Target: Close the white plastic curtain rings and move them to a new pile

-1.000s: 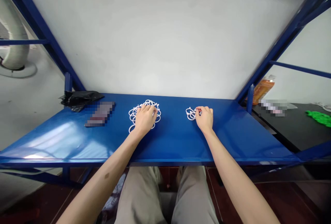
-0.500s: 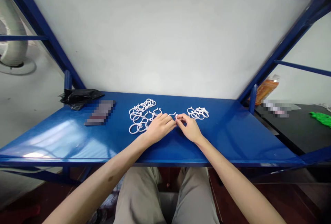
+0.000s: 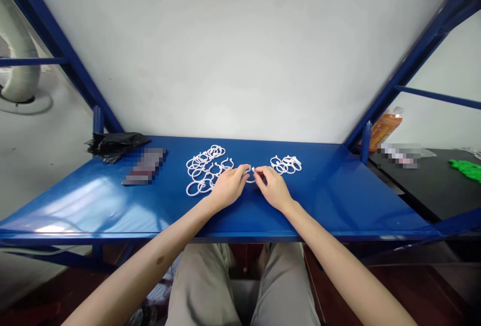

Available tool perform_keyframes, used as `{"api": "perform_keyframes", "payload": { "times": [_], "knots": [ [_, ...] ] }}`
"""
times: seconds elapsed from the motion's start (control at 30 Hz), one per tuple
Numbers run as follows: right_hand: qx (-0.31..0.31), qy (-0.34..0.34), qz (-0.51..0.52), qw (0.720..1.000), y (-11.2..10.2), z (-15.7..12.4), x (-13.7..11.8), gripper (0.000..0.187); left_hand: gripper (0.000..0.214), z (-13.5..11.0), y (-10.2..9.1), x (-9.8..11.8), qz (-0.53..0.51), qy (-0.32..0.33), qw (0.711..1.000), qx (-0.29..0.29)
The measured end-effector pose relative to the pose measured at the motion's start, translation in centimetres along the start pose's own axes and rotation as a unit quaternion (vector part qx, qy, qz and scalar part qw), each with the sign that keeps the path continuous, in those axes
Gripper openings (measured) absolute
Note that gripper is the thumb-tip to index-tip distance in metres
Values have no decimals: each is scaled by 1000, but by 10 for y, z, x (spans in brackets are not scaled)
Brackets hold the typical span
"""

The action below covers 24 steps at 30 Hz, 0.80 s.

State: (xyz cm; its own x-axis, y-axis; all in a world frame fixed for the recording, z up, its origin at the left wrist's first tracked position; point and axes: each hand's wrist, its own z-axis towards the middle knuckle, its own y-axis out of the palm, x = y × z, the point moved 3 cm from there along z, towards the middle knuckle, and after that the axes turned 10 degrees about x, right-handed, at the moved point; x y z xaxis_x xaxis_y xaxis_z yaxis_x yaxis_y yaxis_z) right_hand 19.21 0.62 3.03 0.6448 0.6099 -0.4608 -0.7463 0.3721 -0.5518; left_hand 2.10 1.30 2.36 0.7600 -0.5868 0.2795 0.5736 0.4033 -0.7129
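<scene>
Between my two hands is a white plastic ring (image 3: 250, 181) with its ends apart at the top. My left hand (image 3: 230, 185) pinches its left side, and my right hand (image 3: 273, 185) pinches the right side near a small knobbed end. Parts of the ring are hidden behind my fingers. To the left of my left hand lies a loose pile of similar white rings (image 3: 194, 188), some of them with a gap. A smaller cluster of white rings (image 3: 287, 165) rests just beyond my right hand.
The blue table (image 3: 150, 215) has a frame of blue posts and a pale panel behind it. A black plastic bag (image 3: 116, 144) and a blurred flat dark item (image 3: 146, 166) lie at the left. A black side table (image 3: 424, 185) at right carries an orange pouch (image 3: 385, 129) and green material (image 3: 468, 170).
My hands have drawn slightly apart, and the ring between them now shows with its ends separated. The ring piles have stayed in place; the camera view has shifted a little.
</scene>
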Motion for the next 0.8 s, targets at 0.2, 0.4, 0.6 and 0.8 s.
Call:
{"api": "perform_keyframes", "payload": {
  "times": [0.2, 0.4, 0.6, 0.8],
  "knots": [
    [-8, 6, 11, 1000, 1, -1, -4, 19, 26, -2, 1, -3, -33, -62, 997, -28],
    [-28, 57, 86, 994, 5, -3, -3, 26, 24, -1, 0, -5, -27, -111, 993, -25],
    [-28, 31, 97, 994, 6, -4, -3, 16, 23, -5, 3, -6, 9, -81, 995, -55],
    [-46, 13, 102, 994, 5, -6, 1, 15, 21, -10, 5, -6, 36, -37, 996, -77]
  ]
}}
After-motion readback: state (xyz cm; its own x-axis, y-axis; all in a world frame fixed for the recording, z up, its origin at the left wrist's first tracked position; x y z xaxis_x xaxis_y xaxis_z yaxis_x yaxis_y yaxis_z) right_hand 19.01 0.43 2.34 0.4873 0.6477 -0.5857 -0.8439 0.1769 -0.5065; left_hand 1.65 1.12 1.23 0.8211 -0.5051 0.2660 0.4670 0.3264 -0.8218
